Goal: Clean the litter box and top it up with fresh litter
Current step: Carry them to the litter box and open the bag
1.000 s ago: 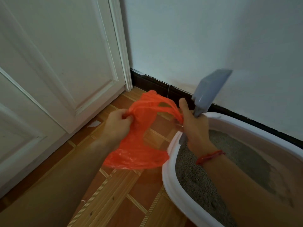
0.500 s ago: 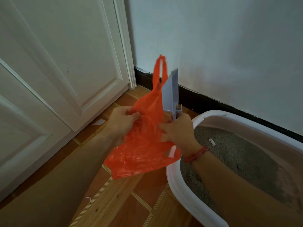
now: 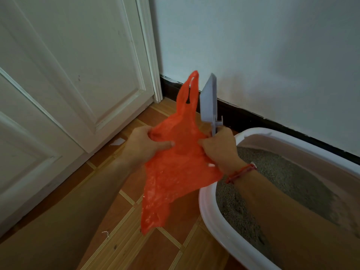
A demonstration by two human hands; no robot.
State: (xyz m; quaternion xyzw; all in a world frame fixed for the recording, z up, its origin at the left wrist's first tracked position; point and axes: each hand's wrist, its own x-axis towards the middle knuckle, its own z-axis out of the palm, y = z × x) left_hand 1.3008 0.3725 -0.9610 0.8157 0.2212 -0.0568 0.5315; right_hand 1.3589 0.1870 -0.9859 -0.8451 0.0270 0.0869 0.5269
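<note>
An orange plastic bag (image 3: 175, 168) hangs in the air between my hands, one handle loop sticking up, its bottom drooping toward the floor. My left hand (image 3: 144, 145) pinches the bag's left edge. My right hand (image 3: 218, 149) grips the bag's right edge together with the handle of a grey litter scoop (image 3: 209, 100), which points straight up, edge-on. The white litter box (image 3: 206, 201) sits at the lower right, filled with grey litter (image 3: 282, 176); my right forearm crosses over it.
A white panelled door (image 3: 78, 84) fills the left side. A pale wall with a dark skirting board (image 3: 253, 117) runs behind the box. The floor is brown tile with light strips (image 3: 124, 240). A small white scrap (image 3: 117, 141) lies near the door.
The scoop swung from tilted right to upright. My hands came closer together, the bag's handle loop rose, and the bag now hangs longer below my hands.
</note>
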